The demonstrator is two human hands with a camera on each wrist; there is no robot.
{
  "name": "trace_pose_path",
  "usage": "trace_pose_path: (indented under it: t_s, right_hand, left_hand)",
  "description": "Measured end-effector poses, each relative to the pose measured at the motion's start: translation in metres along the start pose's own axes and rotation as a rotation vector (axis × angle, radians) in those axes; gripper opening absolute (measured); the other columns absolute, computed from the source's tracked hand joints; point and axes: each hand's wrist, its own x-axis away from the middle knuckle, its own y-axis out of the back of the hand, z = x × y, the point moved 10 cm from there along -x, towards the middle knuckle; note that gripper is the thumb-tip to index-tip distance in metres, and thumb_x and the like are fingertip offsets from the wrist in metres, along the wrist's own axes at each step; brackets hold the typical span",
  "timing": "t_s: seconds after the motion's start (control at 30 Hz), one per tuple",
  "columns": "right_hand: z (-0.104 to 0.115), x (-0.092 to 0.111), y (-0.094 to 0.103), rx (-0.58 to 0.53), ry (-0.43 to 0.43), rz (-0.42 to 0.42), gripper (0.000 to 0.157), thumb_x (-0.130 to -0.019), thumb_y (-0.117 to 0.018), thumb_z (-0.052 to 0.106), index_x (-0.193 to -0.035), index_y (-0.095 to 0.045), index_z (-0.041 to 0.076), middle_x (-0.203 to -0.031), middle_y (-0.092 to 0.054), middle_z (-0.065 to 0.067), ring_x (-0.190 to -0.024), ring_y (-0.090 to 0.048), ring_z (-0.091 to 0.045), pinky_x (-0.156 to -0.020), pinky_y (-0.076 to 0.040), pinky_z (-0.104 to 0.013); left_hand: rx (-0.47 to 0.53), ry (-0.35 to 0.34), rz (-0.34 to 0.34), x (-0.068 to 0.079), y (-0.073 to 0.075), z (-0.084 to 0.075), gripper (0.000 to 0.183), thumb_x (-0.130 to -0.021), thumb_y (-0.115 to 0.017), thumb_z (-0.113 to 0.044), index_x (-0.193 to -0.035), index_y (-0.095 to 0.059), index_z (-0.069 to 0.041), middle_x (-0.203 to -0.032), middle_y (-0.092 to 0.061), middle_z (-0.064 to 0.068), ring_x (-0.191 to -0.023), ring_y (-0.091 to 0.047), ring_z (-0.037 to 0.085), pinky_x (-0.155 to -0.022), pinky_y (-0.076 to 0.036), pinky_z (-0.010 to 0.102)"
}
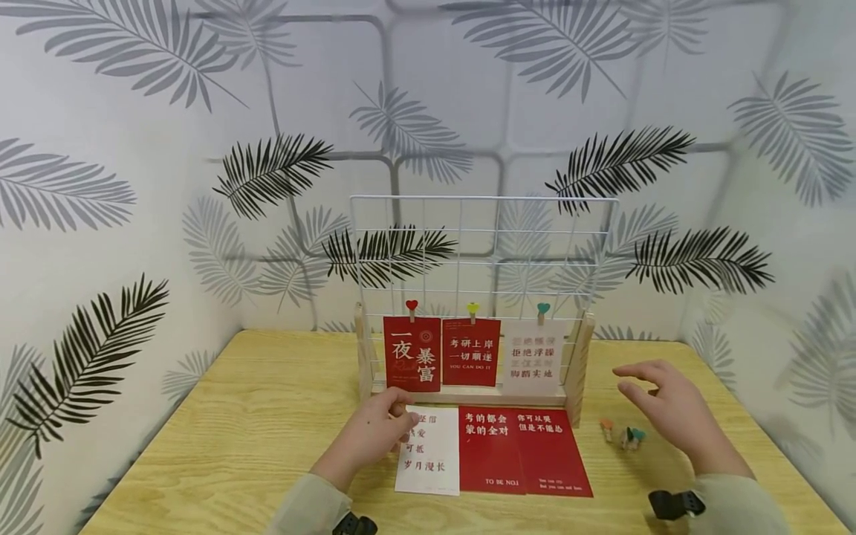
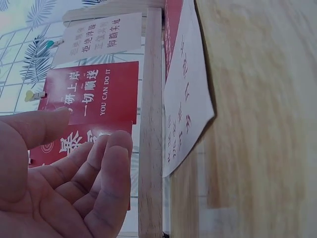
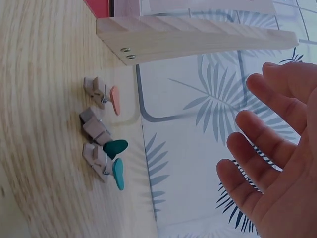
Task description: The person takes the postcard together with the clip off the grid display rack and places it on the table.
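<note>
My left hand [image 1: 376,435] hovers at the left edge of a white card [image 1: 428,461] printed with red characters. Its fingers [image 2: 116,173] are loosely bent, and nothing lies between them and the thumb. Beside that card lie two red cards [image 1: 491,464], side by side on the table. To the right, my right hand [image 1: 675,409] is held in the air with fingers apart and nothing in it. Below it are several small wooden clothespins [image 3: 96,126], with orange, dark green and teal tops.
A white wire grid [image 1: 468,215] in a wooden stand [image 1: 580,364] rises behind the cards. Three cards hang from it: two red [image 1: 471,371] and one pale [image 1: 531,371], each under a heart-topped clothespin [image 1: 544,310]. Leaf-patterned walls [image 1: 134,260] surround the wooden table [image 1: 267,386].
</note>
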Motion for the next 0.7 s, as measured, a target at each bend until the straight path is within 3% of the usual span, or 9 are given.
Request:
trace_pose_path:
  t_s: [0.23,0.7]
  right_hand:
    - [0.012,0.000,0.003,-0.002,0.021,-0.021,0.045,-0.104,-0.055,0.042,-0.132,-0.066,0.007,-0.130,-0.055,-0.019,-0.121,-0.050,-0.040,-0.094,-0.047,-0.062]
    - [0.049,0.001,0.020,0.020,0.137,-0.143,0.035,-0.104,-0.060,0.030,-0.129,-0.067,0.007,-0.125,-0.056,-0.016,-0.116,-0.052,-0.037,-0.089,-0.049,-0.061]
  left_hand:
    - [-0.022,-0.044,-0.006,0.001,0.000,-0.008,0.043,-0.097,-0.069,-0.028,-0.131,-0.058,-0.004,-0.097,-0.063,0.004,-0.078,-0.062,0.022,-0.065,-0.053,0.035]
    - [-0.067,-0.114,-0.027,0.003,-0.008,-0.027,0.039,-0.097,-0.069,-0.030,-0.128,-0.061,-0.009,-0.103,-0.064,-0.002,-0.086,-0.060,0.018,-0.073,-0.052,0.035]
